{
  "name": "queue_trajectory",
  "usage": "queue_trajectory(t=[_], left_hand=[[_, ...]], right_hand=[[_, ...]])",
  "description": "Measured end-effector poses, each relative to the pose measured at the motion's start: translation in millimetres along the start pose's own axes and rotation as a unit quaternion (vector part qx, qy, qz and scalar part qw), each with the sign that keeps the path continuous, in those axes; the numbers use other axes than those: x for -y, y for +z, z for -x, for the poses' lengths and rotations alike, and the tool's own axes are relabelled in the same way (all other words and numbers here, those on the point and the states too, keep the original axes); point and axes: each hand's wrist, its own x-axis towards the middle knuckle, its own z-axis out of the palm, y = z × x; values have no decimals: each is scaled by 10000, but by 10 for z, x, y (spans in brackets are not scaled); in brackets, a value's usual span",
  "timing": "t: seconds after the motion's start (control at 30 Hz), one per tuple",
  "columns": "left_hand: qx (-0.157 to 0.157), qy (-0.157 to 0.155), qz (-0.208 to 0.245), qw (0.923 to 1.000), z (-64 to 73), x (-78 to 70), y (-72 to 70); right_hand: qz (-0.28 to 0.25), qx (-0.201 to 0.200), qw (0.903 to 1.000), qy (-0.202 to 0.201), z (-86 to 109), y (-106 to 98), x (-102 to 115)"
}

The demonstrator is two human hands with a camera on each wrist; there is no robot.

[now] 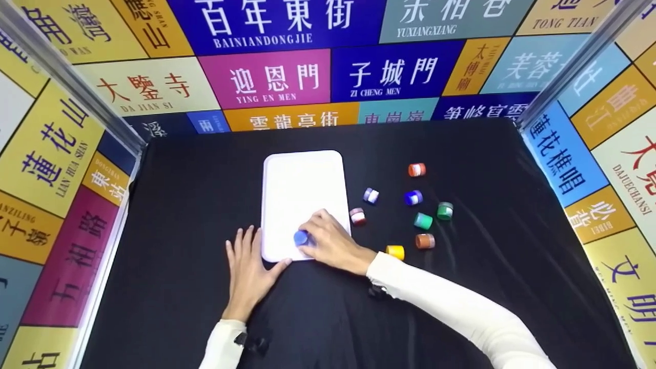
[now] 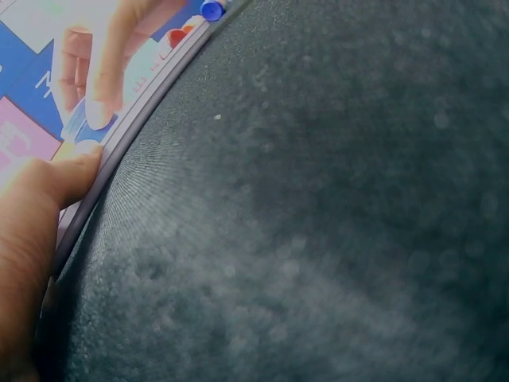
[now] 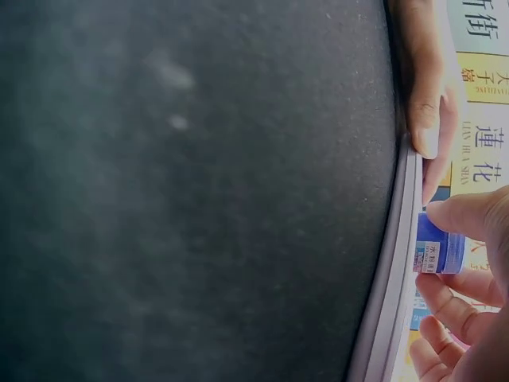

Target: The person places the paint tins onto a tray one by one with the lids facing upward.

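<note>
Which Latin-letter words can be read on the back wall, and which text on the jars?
"BAINIANDONGJIE": upper blue panel
"YUXIANGXIANG": grey panel
"TONG TIAN": beige panel
"DA JIAN SI": cream panel
"YING EN MEN": pink panel
"ZI CHENG MEN": lower blue panel
"O WAN", cut: yellow panel
"NG SHAN", cut: orange panel
"水", probably: held blue jar
Too small or blurred: other jar labels, remaining Latin words.

I see the right hand (image 3: 481, 326) pinching a blue jar (image 3: 439, 243) on the board (image 3: 386, 310), the left hand (image 3: 429, 87) touching its edge.
</note>
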Motion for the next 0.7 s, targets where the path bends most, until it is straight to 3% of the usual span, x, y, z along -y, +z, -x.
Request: queue_trajectory(t=[0.37,0.7], left_hand=[[-2,9,15,10000,18,-3,11],[-38,48,37,10000,-4,-11,3]], right_hand=[[71,395,9992,-20,-158,37,28],[140,336,9993,-88,-181,113,46]])
